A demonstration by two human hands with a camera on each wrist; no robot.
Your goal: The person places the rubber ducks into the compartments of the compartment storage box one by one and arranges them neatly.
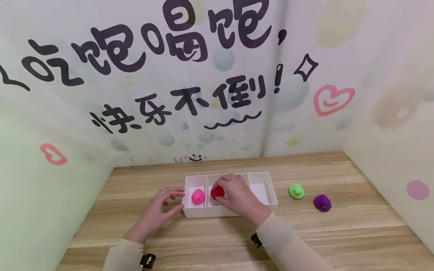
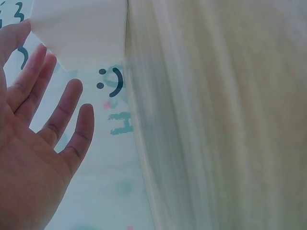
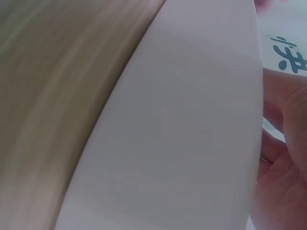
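A white box (image 1: 211, 213) with three compartments stands on the wooden table. In its left compartment sits a pink toy duck (image 1: 198, 197). My right hand (image 1: 235, 194) reaches over the middle compartment and pinches a red toy (image 1: 217, 193) between thumb and fingers. At the box's left end is my left hand (image 1: 162, 207), fingers spread and fairly straight, the tips touching or very near the wall. The left wrist view shows that hand (image 2: 38, 129) beside the white wall (image 2: 84, 33). In the right wrist view the box's side (image 3: 172, 124) hides the red toy and most fingertips.
Right of the box, a green toy duck (image 1: 297, 191) and a purple toy duck (image 1: 322, 203) lie on the table (image 1: 356, 233). A printed cloth (image 1: 237, 139) with black characters rises behind the table, and pale walls flank it on both sides.
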